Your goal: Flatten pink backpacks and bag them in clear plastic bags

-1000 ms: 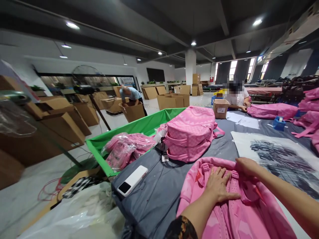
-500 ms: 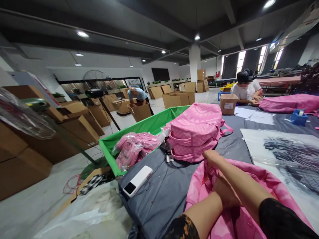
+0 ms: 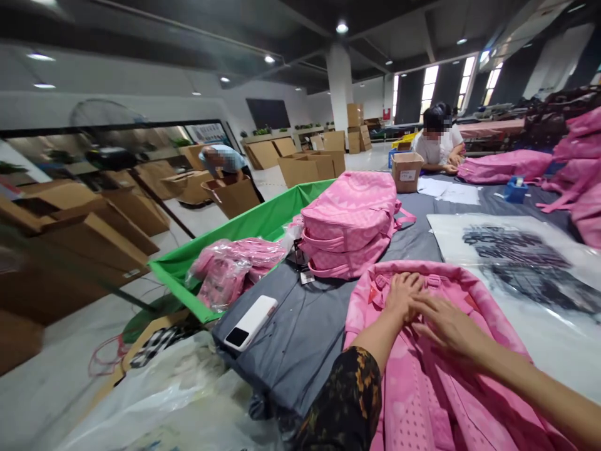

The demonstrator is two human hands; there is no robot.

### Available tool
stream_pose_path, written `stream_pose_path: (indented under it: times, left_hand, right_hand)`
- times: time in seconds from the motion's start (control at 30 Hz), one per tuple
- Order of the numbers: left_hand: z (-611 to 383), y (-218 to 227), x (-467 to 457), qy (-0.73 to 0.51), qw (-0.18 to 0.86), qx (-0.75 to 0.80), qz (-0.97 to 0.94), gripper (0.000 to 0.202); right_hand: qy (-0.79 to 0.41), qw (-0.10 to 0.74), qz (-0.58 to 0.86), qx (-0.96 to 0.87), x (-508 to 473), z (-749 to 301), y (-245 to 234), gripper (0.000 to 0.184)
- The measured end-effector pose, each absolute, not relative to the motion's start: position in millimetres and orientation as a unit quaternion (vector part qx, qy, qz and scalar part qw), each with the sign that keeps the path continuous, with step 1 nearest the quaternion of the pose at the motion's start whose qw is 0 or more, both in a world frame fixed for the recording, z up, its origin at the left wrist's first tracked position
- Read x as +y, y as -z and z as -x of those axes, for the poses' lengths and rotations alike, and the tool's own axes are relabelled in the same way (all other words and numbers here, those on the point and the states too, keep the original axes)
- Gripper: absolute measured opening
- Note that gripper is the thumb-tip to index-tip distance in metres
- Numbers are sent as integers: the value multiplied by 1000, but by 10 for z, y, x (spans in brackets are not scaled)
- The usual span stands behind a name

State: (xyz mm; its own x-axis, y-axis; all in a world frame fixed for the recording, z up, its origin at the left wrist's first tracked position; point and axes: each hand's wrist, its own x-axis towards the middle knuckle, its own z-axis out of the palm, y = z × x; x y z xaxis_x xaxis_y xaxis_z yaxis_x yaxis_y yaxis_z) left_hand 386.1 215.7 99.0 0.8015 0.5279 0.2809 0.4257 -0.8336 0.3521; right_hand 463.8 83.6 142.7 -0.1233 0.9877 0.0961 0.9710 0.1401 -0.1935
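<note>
A pink backpack (image 3: 436, 382) lies back-side up on the grey table (image 3: 300, 332) in front of me, straps showing. My left hand (image 3: 404, 293) rests flat on its upper part near the strap tops, fingers spread. My right hand (image 3: 444, 321) lies open just to the right, palm down on the same backpack, touching the left hand. Neither hand grips anything. Two more pink backpacks (image 3: 352, 222) are stacked beyond it.
A white phone-like device (image 3: 251, 321) lies at the table's left edge. A green bin (image 3: 263, 225) holds bagged pink items (image 3: 232, 266). Printed plastic bags (image 3: 511, 257) lie to the right. A seated person (image 3: 436, 147) works at the far end; another bends over cardboard boxes (image 3: 230, 188).
My right hand drew back from the backpack's top left, uncrossing from my left arm, and now lies flat beside my left hand. The camera swung slightly left.
</note>
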Motion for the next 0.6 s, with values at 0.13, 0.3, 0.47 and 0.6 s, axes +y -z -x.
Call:
stream_pose_path:
  times: [0.13, 0.3, 0.47, 0.6]
  left_hand:
    - [-3830, -1143, 2193, -227, 196, 250, -921, 34]
    - [-3338, -1619, 1689, -195, 256, 149, -935, 31]
    - [-2600, -1785, 801, -35, 227, -80, -970, 41]
    - [-2659, -1374, 664, -50, 150, -114, -981, 40]
  right_hand:
    - [-11, 131, 650, -748, 327, -4621, -1090, 43]
    - [24, 151, 684, -713, 460, -4575, -785, 39]
    - [9, 195, 698, -689, 468, -4525, -766, 42]
    - [2, 229, 705, -672, 478, -4530, -812, 41]
